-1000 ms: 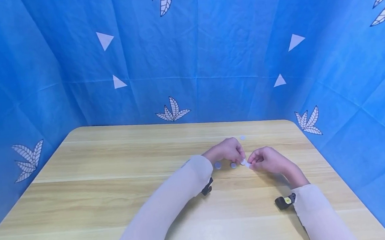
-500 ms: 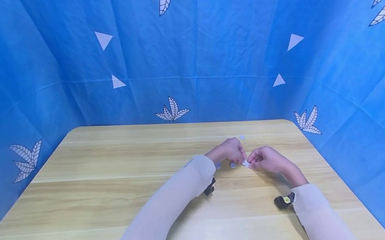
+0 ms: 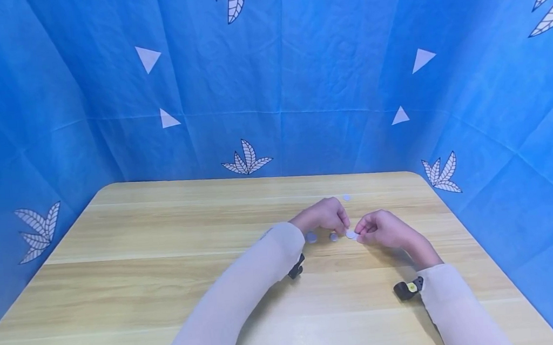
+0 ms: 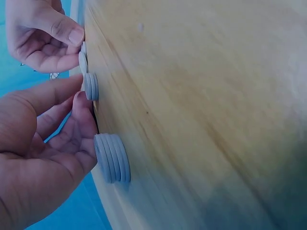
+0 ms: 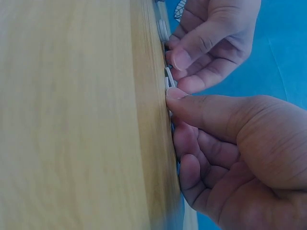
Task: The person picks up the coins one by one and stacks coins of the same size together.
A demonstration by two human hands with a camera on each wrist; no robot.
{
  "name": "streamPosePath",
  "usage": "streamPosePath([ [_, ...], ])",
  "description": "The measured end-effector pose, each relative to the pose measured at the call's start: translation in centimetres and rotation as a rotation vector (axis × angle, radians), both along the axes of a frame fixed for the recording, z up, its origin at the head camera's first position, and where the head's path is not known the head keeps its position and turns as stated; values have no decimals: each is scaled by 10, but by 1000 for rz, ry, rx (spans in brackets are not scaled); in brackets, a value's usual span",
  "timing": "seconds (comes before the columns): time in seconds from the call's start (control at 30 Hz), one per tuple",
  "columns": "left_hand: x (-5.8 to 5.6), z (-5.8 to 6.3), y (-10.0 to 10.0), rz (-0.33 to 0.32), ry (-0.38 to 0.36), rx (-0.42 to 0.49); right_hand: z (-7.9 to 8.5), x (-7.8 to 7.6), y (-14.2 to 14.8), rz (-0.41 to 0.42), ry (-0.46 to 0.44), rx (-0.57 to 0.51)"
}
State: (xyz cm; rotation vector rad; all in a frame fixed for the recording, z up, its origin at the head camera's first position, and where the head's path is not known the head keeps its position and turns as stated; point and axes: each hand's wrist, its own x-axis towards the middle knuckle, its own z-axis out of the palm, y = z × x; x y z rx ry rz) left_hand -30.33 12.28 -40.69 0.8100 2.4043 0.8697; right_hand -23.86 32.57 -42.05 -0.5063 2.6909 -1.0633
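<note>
My right hand point(image 3: 385, 231) pinches the edge of a small round white disc point(image 4: 84, 47) between thumb and fingers, low over the wooden table. Beside it a second white disc point(image 3: 350, 234) overlaps it and tilts slightly in the right wrist view. My left hand point(image 3: 327, 215) hangs over the table with loosely bent fingers, its fingertips right by the second disc and a short stack of discs point(image 4: 91, 86). A taller stack of discs point(image 4: 112, 158) stands nearer the left wrist. In the right wrist view, the left thumb point(image 5: 182, 58) is apart from the second disc.
One more flat disc point(image 3: 346, 197) lies farther back on the table point(image 3: 168, 289), near its far edge. Blue cloth point(image 3: 231, 89) with white leaf and triangle prints hangs behind and at both sides. Each sleeve carries a black wrist camera point(image 3: 405, 290).
The left hand first moved right to the second disc, then drew back slightly left, leaving that disc against the one in the right hand. The right hand has barely moved.
</note>
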Motion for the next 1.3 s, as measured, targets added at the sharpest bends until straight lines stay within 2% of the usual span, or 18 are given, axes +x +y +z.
streamPosePath([
  [0.23,0,1,-1,-67,34,-35,0,-1,1,7,-1,-7],
  [0.53,2,-1,2,-89,74,-75,0,-1,0,9,2,-6],
  [1.0,8,-1,5,-102,77,-59,0,3,0,7,-14,-26],
  [1.3,7,-2,6,-101,90,-58,2,3,1,15,-37,-32],
])
